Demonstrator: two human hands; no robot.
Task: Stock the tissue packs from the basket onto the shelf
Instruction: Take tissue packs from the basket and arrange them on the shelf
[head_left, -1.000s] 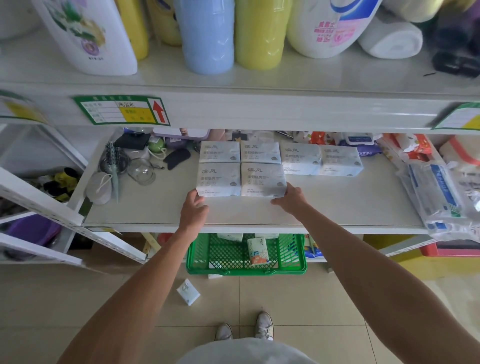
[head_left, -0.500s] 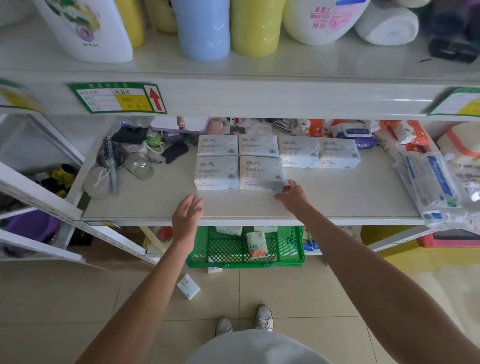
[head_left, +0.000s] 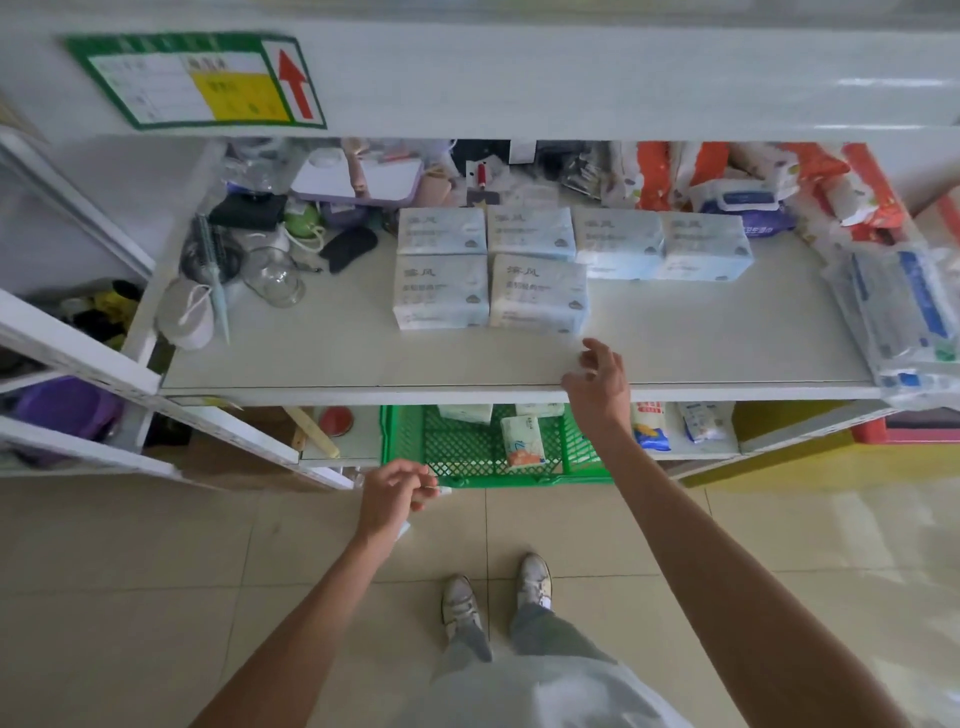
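Note:
Several pale blue tissue packs (head_left: 537, 293) lie in two rows on the white shelf (head_left: 363, 358). Under the shelf stands the green basket (head_left: 402, 441), with a colourful tissue pack (head_left: 522, 441) upright inside and another (head_left: 465, 413) behind it. My right hand (head_left: 597, 384) hovers at the shelf's front edge, just below the front right pack, fingers apart and holding nothing. My left hand (head_left: 395, 499) is low over the floor at the basket's front left corner, fingers loosely curled and holding nothing. A small white pack (head_left: 402, 530) on the floor is mostly hidden under it.
The shelf's left end holds a glass jar (head_left: 272, 280), a brush (head_left: 215, 270) and a mask (head_left: 184, 314). Plastic-wrapped packs (head_left: 898, 312) overhang its right end. The upper shelf edge carries a green price label (head_left: 197, 80). My shoes (head_left: 493, 597) stand on the tiled floor.
Both hands have left the front packs. My left hand dropped from the shelf edge down toward the floor by the basket. My right hand drew back to the shelf's front edge.

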